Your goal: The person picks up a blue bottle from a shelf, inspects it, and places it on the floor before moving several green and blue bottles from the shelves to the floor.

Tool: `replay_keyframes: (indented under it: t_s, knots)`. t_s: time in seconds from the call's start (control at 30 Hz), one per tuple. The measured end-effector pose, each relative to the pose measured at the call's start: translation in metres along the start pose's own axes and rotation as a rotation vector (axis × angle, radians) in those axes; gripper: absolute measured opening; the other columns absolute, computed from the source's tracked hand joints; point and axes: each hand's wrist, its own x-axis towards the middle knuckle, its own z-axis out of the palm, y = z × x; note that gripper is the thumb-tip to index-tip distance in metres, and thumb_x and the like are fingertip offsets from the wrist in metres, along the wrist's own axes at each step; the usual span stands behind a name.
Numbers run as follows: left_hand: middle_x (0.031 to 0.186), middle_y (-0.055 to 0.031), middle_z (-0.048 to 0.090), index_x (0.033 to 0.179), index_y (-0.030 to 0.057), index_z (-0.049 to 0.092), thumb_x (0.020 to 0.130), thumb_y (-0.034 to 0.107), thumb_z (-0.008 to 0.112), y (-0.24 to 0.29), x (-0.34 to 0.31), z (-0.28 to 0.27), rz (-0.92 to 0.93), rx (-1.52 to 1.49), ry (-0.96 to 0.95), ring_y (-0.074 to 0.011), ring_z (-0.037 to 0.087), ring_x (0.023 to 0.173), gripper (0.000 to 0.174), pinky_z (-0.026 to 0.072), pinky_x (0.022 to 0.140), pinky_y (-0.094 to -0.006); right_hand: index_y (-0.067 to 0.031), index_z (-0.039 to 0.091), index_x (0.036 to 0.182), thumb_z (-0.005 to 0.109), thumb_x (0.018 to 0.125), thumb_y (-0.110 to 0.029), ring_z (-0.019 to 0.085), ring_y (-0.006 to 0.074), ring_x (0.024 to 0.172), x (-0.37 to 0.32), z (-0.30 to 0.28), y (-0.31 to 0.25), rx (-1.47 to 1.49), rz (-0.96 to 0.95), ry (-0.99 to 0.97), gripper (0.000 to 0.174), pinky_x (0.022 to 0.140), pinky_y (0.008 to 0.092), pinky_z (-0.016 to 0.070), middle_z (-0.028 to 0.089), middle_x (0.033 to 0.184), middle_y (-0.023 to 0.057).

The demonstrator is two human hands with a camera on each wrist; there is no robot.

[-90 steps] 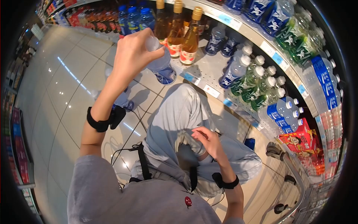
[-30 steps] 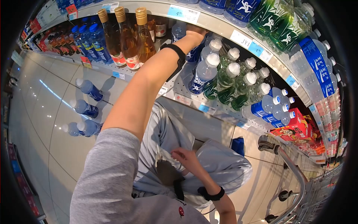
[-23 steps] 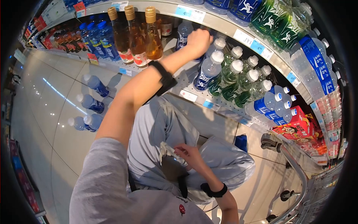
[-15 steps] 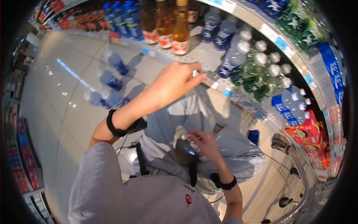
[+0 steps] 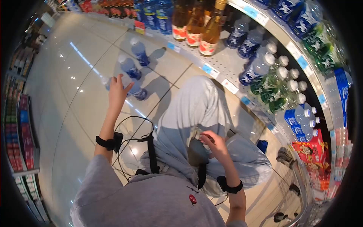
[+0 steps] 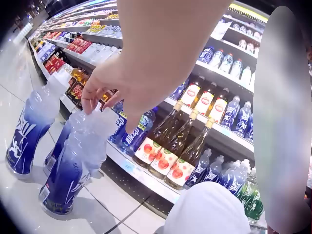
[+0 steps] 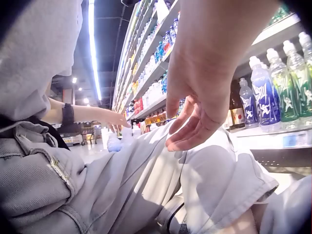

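Note:
Several clear water bottles with blue labels stand on the shiny floor, among them one at the back (image 5: 140, 53), one in the middle (image 5: 130, 69) and one nearest me (image 5: 138, 92). My left hand (image 5: 118, 90) reaches out over them with fingers spread. In the left wrist view its fingertips (image 6: 95, 102) touch the white top of a floor bottle (image 6: 73, 165), with another bottle (image 6: 29, 131) just to its left. My right hand (image 5: 212, 143) hovers by my grey trouser leg (image 5: 189, 109), palm open and fingers relaxed (image 7: 195, 131), holding nothing.
A low shelf (image 5: 227, 68) runs along the right, carrying amber bottles with gold caps (image 5: 206, 34), blue-labelled water bottles (image 5: 261, 66) and green bottles (image 5: 280, 90). A shopping cart (image 5: 298, 189) stands at lower right. A black cable (image 5: 128, 128) loops on the floor by my knee.
My left hand has come away from the shelf bottles and dropped left and down to the bottles on the floor. The right hand has stayed by my lap.

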Motion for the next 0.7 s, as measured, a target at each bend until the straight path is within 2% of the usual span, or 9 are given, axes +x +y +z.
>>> replay_keyframes:
  t_s: [0.07, 0.17, 0.2, 0.3, 0.43, 0.47, 0.57, 0.7]
  knots:
    - [0.094, -0.0207, 0.056, 0.115, 0.0035, 0.048, 0.08, 0.035, 0.068, 0.006, 0.005, 0.008, -0.101, 0.031, -0.169, -0.0393, 0.06, 0.08, 0.051, 0.0483, 0.067, -0.045, 0.0017, 0.058, 0.102, 0.056, 0.092, -0.016, 0.063, 0.0128, 0.081, -0.005, -0.003, -0.007, -0.011, 0.022, 0.027, 0.021, 0.071, 0.0256, 0.0483, 0.067, 0.087, 0.0098]
    - [0.099, -0.024, 0.057, 0.115, 0.0023, 0.048, 0.08, 0.037, 0.067, -0.013, 0.009, 0.031, -0.078, 0.069, -0.185, -0.0431, 0.06, 0.084, 0.053, 0.0484, 0.067, -0.0474, 0.0017, 0.058, 0.101, 0.056, 0.091, -0.017, 0.062, 0.0118, 0.079, -0.009, -0.007, -0.005, -0.01, -0.008, 0.039, 0.021, 0.07, 0.0258, 0.0479, 0.067, 0.087, 0.0094]
    - [0.099, -0.0239, 0.06, 0.114, 0.0022, 0.048, 0.078, 0.035, 0.069, -0.02, 0.01, 0.038, -0.048, 0.02, -0.125, -0.0432, 0.06, 0.084, 0.054, 0.0484, 0.069, -0.0475, 0.0016, 0.058, 0.1, 0.056, 0.091, -0.016, 0.061, 0.0124, 0.075, -0.011, -0.008, -0.007, -0.007, 0.003, 0.044, 0.02, 0.067, 0.026, 0.0474, 0.066, 0.084, 0.0092]
    - [0.096, -0.0218, 0.063, 0.113, 0.0032, 0.048, 0.076, 0.034, 0.07, -0.02, 0.021, 0.033, -0.05, 0.045, -0.226, -0.0426, 0.06, 0.086, 0.053, 0.0484, 0.071, -0.0474, -0.0011, 0.06, 0.104, 0.056, 0.091, -0.019, 0.063, 0.0116, 0.082, -0.013, -0.009, -0.002, -0.06, 0.012, 0.035, 0.023, 0.071, 0.0248, 0.0488, 0.067, 0.088, 0.0071]
    - [0.095, -0.0208, 0.064, 0.107, 0.0046, 0.048, 0.072, 0.028, 0.073, 0.006, 0.022, 0.019, 0.023, -0.008, -0.182, -0.043, 0.059, 0.087, 0.049, 0.0477, 0.071, -0.0481, 0.0, 0.059, 0.1, 0.056, 0.09, -0.016, 0.061, 0.0159, 0.072, -0.013, -0.009, -0.001, -0.073, -0.013, 0.077, 0.019, 0.065, 0.0277, 0.0471, 0.064, 0.081, 0.0119]
    - [0.095, -0.021, 0.063, 0.105, 0.0044, 0.048, 0.072, 0.025, 0.073, 0.012, 0.024, 0.014, 0.101, -0.079, -0.083, -0.0438, 0.059, 0.083, 0.046, 0.047, 0.069, -0.0482, -0.0003, 0.058, 0.1, 0.056, 0.09, -0.016, 0.061, 0.0163, 0.072, -0.014, -0.011, -0.003, -0.066, -0.018, 0.083, 0.019, 0.065, 0.028, 0.0472, 0.064, 0.082, 0.0124]
    - [0.093, -0.0197, 0.063, 0.103, 0.0034, 0.05, 0.074, 0.023, 0.073, 0.043, 0.038, -0.02, 0.14, -0.158, -0.051, -0.0408, 0.06, 0.076, 0.041, 0.0475, 0.066, -0.0445, -0.0004, 0.058, 0.1, 0.056, 0.09, -0.016, 0.061, 0.0174, 0.072, -0.012, -0.007, 0.001, -0.042, -0.058, 0.091, 0.018, 0.065, 0.0287, 0.0474, 0.065, 0.084, 0.0133]
    - [0.087, -0.0174, 0.062, 0.102, 0.0028, 0.051, 0.076, 0.018, 0.073, 0.108, 0.051, -0.069, 0.226, -0.305, -0.108, -0.0312, 0.06, 0.066, 0.037, 0.0476, 0.059, -0.0363, -0.0001, 0.057, 0.099, 0.056, 0.09, -0.014, 0.061, 0.0184, 0.072, -0.008, 0.0, 0.005, -0.035, -0.166, 0.071, 0.017, 0.065, 0.0289, 0.0474, 0.065, 0.086, 0.0133]
